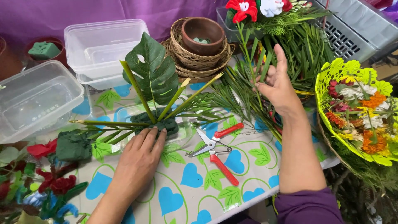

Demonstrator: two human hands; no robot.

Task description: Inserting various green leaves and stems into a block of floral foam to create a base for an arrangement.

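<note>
pressing down on a green foam block, lower centre of the frame, the left hand is laid flat, fingers spread, gripping nothing. the block sits in a shallow clear tray and bears one large split leaf and four stiff leaf stalks. at upper right, the right hand is closed around thin green stems from a heap of palm fronds. risk, as judged: the foam could be crumbled or the stalks tilted if pressed harder; the stems could be snapped by a sharp tug. counted: one pair of red-handled shears, three clear plastic boxes, one stack of wicker baskets, one yellow-green flower basket.
</note>
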